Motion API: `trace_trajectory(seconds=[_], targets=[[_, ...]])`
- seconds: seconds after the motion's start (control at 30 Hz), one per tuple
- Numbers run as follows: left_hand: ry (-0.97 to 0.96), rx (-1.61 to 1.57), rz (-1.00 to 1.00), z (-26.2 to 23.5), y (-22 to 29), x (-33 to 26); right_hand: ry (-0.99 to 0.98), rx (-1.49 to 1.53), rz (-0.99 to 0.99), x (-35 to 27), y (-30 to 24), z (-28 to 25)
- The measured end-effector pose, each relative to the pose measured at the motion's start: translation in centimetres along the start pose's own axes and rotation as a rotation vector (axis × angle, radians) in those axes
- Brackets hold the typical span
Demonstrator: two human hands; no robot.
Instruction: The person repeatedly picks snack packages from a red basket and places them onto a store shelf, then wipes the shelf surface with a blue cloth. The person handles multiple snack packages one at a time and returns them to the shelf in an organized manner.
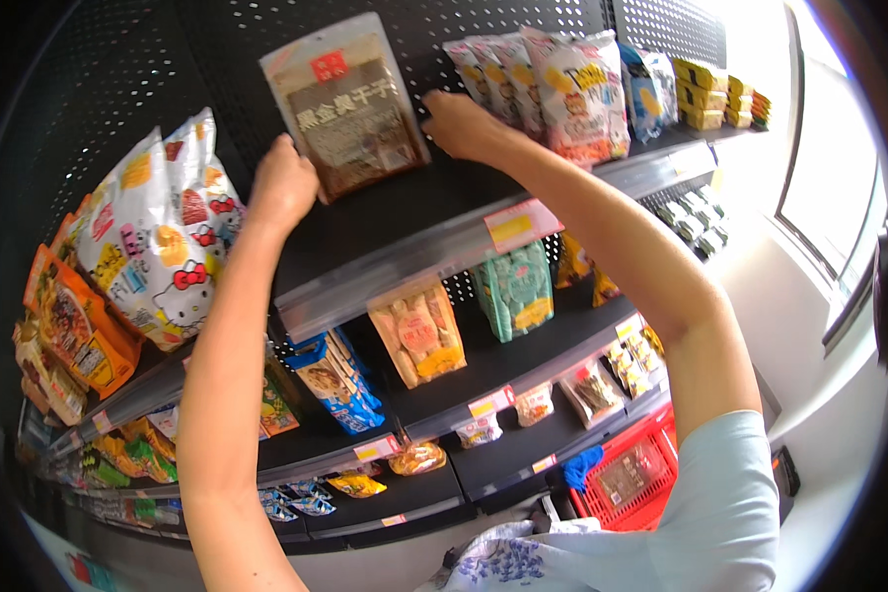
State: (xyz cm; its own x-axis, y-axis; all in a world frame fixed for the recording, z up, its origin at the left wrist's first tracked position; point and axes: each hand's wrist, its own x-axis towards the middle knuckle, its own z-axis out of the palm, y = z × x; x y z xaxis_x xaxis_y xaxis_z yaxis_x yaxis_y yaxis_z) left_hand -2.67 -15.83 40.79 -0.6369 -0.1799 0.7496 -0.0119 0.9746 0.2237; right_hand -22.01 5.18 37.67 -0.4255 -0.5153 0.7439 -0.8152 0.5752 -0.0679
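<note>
A brown pouch (357, 123) stands between the left hand (284, 185) and right hand (461, 125), both curled; whether either pinches, I cannot tell.

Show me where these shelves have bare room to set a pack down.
Upper shelf: bare in front of the brown pack, and to its right before the pink-and-white bags begin. Shelf below: bare in front of the green pack. Crowded: the left side, where big white bags and an orange pack stand close together.
</note>
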Motion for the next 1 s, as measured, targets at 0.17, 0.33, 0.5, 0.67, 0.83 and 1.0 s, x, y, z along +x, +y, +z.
trace_trajectory(seconds=[0.17, 0.33, 0.5, 0.67, 0.83, 1.0], targets=[[0.371, -0.302, 0.478, -5.3, 9.6, -8.6, 0.248, 0.186, -0.146, -8.4, -9.3, -11.1], [0.106, -0.47, 0.73, -0.1, 10.1, -21.0, 0.488, 0.593, -0.171, -20.5, -12.2, -13.4], [-0.555, -0.46, 0.564, 12.6, 7.5, -30.4, 0.283, 0.78, 0.531, -37.8, -9.3, -7.5], [-0.793, -0.255, 0.623, 20.5, 3.6, -33.3, 0.031, 0.833, 1.463, -64.1, -7.1, 2.8], [-0.825, -0.152, 0.64, 22.7, 2.6, -34.1, 0.132, 0.838, 2.08, -80.4, -9.5, 5.3], [-0.837, -0.081, 0.654, 23.7, 2.4, -34.4, 0.204, 0.709, 2.35, -89.0, -9.8, 7.9]])
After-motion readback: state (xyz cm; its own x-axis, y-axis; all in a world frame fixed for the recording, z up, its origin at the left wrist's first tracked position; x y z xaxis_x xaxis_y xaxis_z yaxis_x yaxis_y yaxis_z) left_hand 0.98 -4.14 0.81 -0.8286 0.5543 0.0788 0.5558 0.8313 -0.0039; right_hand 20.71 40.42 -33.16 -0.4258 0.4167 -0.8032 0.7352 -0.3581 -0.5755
